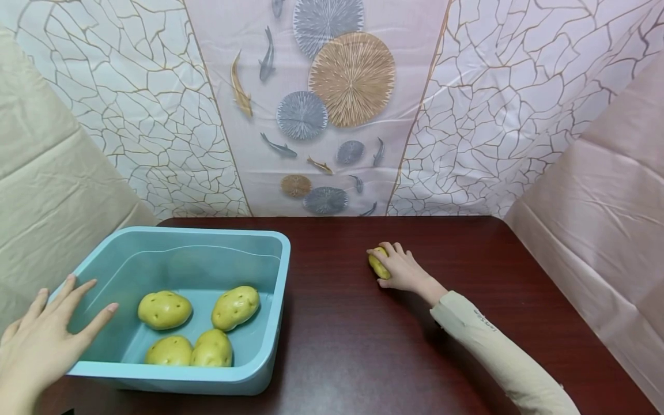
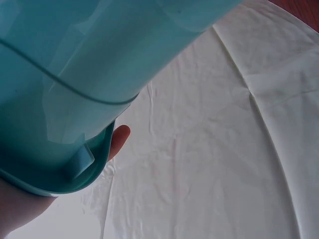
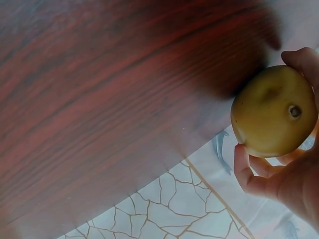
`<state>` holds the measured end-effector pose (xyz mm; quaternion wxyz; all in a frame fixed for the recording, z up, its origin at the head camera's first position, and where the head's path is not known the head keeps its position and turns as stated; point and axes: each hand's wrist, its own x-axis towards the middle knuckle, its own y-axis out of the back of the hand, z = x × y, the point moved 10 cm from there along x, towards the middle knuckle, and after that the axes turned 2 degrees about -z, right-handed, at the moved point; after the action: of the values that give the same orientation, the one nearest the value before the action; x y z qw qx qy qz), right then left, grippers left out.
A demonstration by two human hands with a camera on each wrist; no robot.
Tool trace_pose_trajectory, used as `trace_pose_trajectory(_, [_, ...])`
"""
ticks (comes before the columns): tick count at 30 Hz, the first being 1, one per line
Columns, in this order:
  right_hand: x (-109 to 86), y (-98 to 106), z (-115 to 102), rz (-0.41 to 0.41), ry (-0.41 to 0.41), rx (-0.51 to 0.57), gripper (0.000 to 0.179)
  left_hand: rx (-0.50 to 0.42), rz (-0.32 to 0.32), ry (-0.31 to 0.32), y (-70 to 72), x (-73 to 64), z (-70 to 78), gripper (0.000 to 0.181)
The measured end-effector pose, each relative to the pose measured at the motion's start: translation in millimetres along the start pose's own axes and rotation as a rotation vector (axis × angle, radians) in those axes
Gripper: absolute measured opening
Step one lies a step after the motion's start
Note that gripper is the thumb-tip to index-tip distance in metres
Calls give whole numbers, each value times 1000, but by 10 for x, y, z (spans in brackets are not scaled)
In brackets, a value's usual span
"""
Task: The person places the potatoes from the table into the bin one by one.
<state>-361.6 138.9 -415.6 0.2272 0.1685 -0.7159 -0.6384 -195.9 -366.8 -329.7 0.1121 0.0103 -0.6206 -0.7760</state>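
Note:
My right hand [image 1: 407, 272] holds a yellow potato [image 1: 378, 265] at the dark tabletop right of centre. In the right wrist view, the thumb and fingers grip the sides of this potato [image 3: 271, 112]. At the left, my left hand [image 1: 46, 334] is spread with fairly straight fingers by the left rim of a light blue plastic tub [image 1: 259, 370]. The left wrist view shows the tub [image 2: 99, 64] from outside, hiding most of that hand; one fingertip [image 2: 119, 139] sticks out beyond the rim. Several yellow potatoes [image 1: 165, 309] lie on the tub's floor.
The dark red-brown wooden table [image 1: 332, 346] stretches between the tub and the right arm. Behind it hangs a patterned cloth [image 1: 353, 80] with fish and round motifs. Plain pale cloth [image 1: 596, 202] borders the right side, and similar cloth [image 1: 46, 155] the left.

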Motion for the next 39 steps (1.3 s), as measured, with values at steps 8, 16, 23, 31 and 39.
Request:
trace_pose_trajectory(8, [17, -20, 2, -9, -3, -15, 68, -3, -7, 5, -17, 8, -12, 79])
trace_pose_trajectory(16, [10, -16, 14, -4, -7, -21, 67, 8, -5, 5, 38, 7, 50, 78])
trace_pose_trajectory(23, [2, -10, -3, -6, -8, -18, 67, 12, -7, 9, 19, 12, 29, 78])
trace_pose_trajectory(31, [-23, 12, -33, 1, 1, -22, 68, 9, -1, 6, -20, 20, -15, 79])
trace_pose_trajectory(39, [-52, 45, -48, 20, 14, -21, 68, 2, 4, 8, 31, 9, 33, 78])
